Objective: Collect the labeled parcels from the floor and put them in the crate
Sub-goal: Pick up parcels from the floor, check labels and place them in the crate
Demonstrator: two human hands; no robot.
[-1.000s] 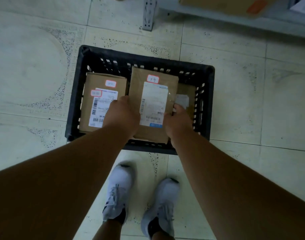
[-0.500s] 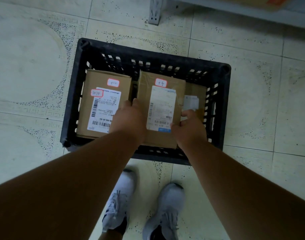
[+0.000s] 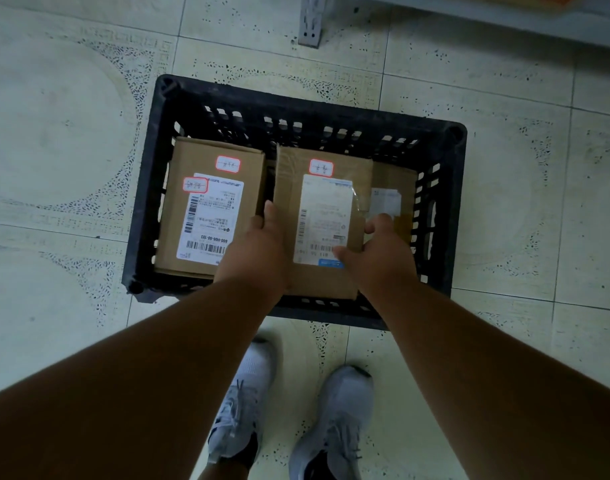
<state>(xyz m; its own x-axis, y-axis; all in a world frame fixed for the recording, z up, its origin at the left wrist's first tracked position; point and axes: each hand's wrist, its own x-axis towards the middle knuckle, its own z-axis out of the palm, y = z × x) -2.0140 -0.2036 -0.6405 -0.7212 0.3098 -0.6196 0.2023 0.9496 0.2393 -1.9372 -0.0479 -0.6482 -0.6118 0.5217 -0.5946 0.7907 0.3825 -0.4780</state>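
Third parcel (image 3: 393,199) half-hidden under held parcel (image 3: 322,220).

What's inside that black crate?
Inside the crate: a left parcel, a middle parcel gripped by both hands, and a third parcel partly covered beneath it.

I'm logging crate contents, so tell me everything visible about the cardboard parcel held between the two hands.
The middle parcel is a flat brown cardboard box with a white shipping label, barcodes, a blue strip, a small red-bordered sticker and clear tape. It lies label-up inside the black crate, overlapping another parcel on its right. The left hand grips its left edge; the right hand grips its right edge.
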